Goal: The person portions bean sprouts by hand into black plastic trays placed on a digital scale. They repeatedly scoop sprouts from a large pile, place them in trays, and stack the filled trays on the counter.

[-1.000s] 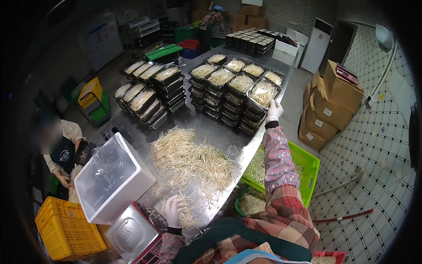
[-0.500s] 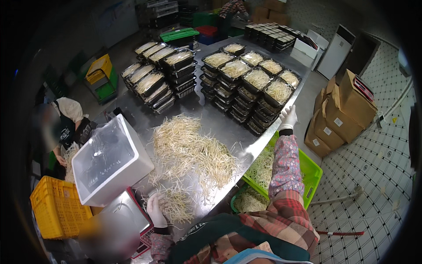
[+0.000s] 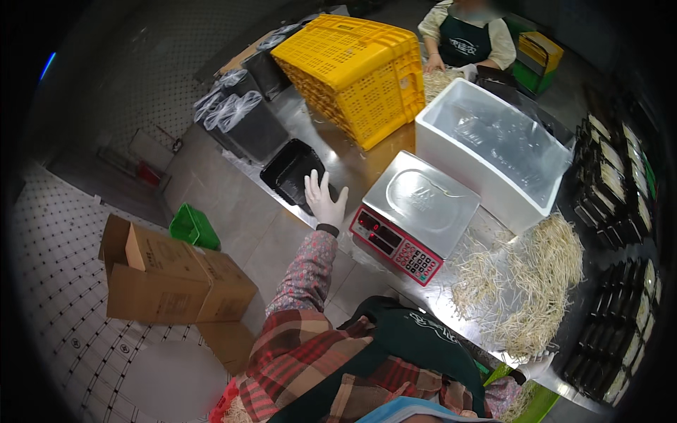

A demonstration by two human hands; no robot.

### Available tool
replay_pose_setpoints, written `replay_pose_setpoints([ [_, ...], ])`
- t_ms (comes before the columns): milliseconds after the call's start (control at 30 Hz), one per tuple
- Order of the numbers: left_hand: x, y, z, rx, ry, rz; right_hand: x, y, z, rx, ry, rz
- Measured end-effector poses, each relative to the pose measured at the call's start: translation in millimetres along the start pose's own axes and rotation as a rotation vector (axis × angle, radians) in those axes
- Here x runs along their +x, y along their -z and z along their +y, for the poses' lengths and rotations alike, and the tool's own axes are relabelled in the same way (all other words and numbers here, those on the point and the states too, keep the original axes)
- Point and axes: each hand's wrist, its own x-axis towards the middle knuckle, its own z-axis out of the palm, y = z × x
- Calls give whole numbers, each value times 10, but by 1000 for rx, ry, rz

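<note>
My left hand (image 3: 326, 199), in a white glove, is open with fingers spread at the near rim of a black plastic tray (image 3: 285, 171). The tray lies at the table's edge, and whether the fingers touch it I cannot tell. At the lower right my gloved right hand (image 3: 537, 366) is beside the near end of a bean sprout pile (image 3: 546, 282), its fingers mostly hidden. Between the hands sits a scale (image 3: 423, 201) with a steel plate and red keypad panel, a few strands on it.
Behind the scale stand a white foam box (image 3: 486, 166) lined with plastic film and a tipped yellow crate (image 3: 381, 92). Nested black trays (image 3: 250, 130) are at the left. Filled trays (image 3: 606, 317) line the right. A co-worker (image 3: 469, 39) handles sprouts opposite; cardboard boxes (image 3: 169, 282) stand on the floor.
The view has swung left. My left hand has gone from the sprouts beside the scale to the black tray. The right hand has moved from the stacked trays to the sprout pile's end.
</note>
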Motion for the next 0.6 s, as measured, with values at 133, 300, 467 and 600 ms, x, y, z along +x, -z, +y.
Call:
replay_pose_setpoints([
  [133,439,2,-1286,408,210,-104,-128,-447,-51,-81,166,-247],
  [300,546,15,-1778,117,133,-274,-1016,-1244,11,-233,339,-489],
  [467,663,137,-1779,-124,76,197,-2415,-2375,606,-567,762,-920],
  [600,698,267,-1036,-660,265,220,-3868,-3204,823,-711,1305,-1203],
])
